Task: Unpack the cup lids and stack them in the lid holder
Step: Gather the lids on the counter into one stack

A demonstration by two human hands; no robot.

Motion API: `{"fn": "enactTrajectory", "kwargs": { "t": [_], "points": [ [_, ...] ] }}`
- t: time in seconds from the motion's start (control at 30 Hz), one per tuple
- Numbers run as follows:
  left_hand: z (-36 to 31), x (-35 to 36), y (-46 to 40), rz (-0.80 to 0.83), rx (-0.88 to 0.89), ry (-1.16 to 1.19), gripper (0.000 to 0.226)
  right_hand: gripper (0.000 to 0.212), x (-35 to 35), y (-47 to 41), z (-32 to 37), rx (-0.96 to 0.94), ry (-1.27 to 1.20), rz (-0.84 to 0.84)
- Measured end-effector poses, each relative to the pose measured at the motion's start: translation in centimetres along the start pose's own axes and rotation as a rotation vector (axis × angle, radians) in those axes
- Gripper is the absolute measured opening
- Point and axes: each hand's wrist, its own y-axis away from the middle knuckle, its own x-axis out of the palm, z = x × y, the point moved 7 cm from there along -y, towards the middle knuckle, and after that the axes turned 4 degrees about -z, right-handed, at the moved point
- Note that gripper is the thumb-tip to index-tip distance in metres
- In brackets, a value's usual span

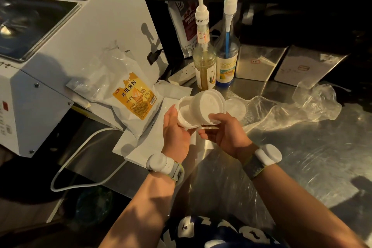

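A: Entry, hands. What was recorded?

B: Both hands were raised together over the steel counter (302, 167). The left hand (177, 129) cupped one stack of white cup lids (186, 113) from below and from the side, fingers closed round it. The right hand (223, 133) gripped a second stack of lids (208, 104), thumb on its near rim. The two stacks touched, tilted toward each other.

A: Any lids elsewhere?

B: A few more lids (236, 107) lay just behind the right hand, at the mouth of a crumpled clear plastic sleeve (302, 106) that trailed off to the right along the counter. Whether they were inside the sleeve, could not tell.

A: Lid holder?

B: Could not identify it.

A: Surroundings?

B: A bag of ice cream powder (132, 100) with an orange label leaned against a white machine (66, 62) at left. Two syrup bottles with pumps (215, 66) stood behind the lids. Two metal canisters (285, 64) stood at the back right. Each wrist carried a white band device (159, 162).
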Motion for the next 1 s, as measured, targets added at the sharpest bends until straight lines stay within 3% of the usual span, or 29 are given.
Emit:
{"fn": "enactTrajectory", "kwargs": {
  "t": [0.13, 0.37, 0.43, 0.6, 0.7, 0.8, 1.0],
  "points": [
    [0.5, 0.5, -0.2, 0.098, -0.126, 0.261, 0.056, 0.038, -0.3, -0.2, 0.1, -0.061, 0.148, 0.003],
    [0.5, 1.5, 0.8, 0.209, -0.19, 0.404, 0.067, 0.05, -0.4, -0.5, 0.0, -0.109, 0.384, -0.057],
    [1.0, 1.4, 0.8, 0.218, -0.181, 0.346, 0.066, 0.053, -0.5, -0.5, 0.2, -0.128, 0.364, -0.064],
    [1.3, 1.4, 1.2, 0.277, -0.19, 0.238, 0.063, 0.03, -1.0, -1.1, 0.9, -0.209, 0.335, -0.097],
    [1.0, 1.4, 1.2, 0.365, -0.233, 0.28, 0.078, 0.031, -1.6, -1.3, 1.0, -0.257, 0.401, -0.151],
    [0.9, 2.1, 1.1, 0.406, -0.187, 0.162, 0.087, 0.034, -1.6, -1.5, 0.7, -0.261, 0.52, -0.177],
    [1.7, 1.6, -0.5, 0.281, -0.091, 0.047, 0.063, 0.041, -1.0, -1.5, 0.2, -0.244, 0.58, -0.129]
  ]
}}
